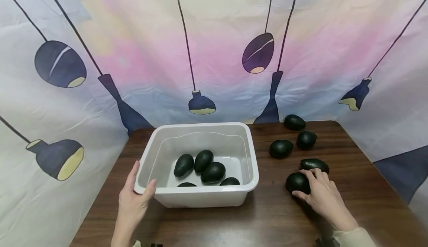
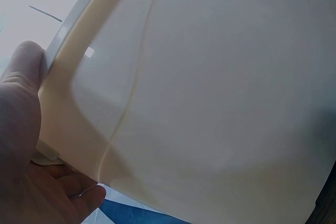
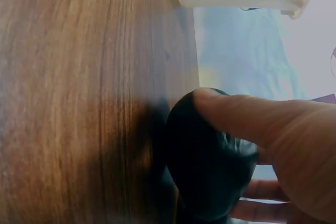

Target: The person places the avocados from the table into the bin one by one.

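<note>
My right hand [image 1: 322, 197] grips a dark green avocado [image 1: 297, 183], thumb on its near side and fingers over the top. In the right wrist view that avocado [image 3: 210, 156] is close over the wooden surface, with the thumb across it. Just behind it lies another avocado [image 1: 315, 164]. At the front left corner of a white plastic bin [image 1: 200, 190], my left hand [image 1: 131, 198] holds the rim between thumb and fingers. Several avocados [image 1: 213, 172] lie inside the bin, some partly hidden by its front wall. The left wrist view shows the bin's outer wall [image 2: 210, 77] filling most of the frame.
Toward the back right of the brown wooden table [image 1: 267, 217] lie three more avocados: one [image 1: 281, 148] nearest the bin, one [image 1: 306, 140] beside it, and one [image 1: 294, 122] at the back edge. A cloth [image 1: 220, 46] printed with hanging lamps drapes behind the table.
</note>
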